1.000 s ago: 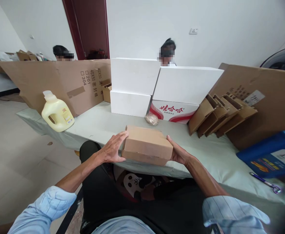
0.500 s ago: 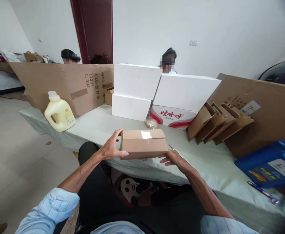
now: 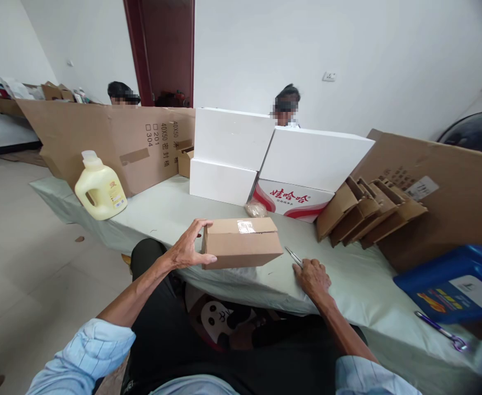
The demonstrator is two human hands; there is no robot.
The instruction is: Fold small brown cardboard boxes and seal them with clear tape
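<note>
My left hand (image 3: 187,249) grips the left end of a small brown cardboard box (image 3: 241,241), thumb underneath and fingers over the top. The box is closed, has clear tape on its top, and is held level at the near edge of the cloth-covered table (image 3: 171,208). My right hand (image 3: 314,278) rests knuckles-up on the table just right of the box. Its fingers curl over the near end of a thin metal tool (image 3: 292,255), whose tip sticks out towards the box.
A cream detergent jug (image 3: 100,188) stands at the left. White foam boxes (image 3: 230,137), a red-and-white carton (image 3: 292,196) and leaning folded cartons (image 3: 368,211) line the back. A blue bin (image 3: 455,280) and a purple-handled tool (image 3: 441,331) are at the right. Two people sit behind cardboard sheets (image 3: 113,137).
The box was turned in both hands so its taped face came up. My right hand then let go, dropped to the table and closed on the metal tool.
</note>
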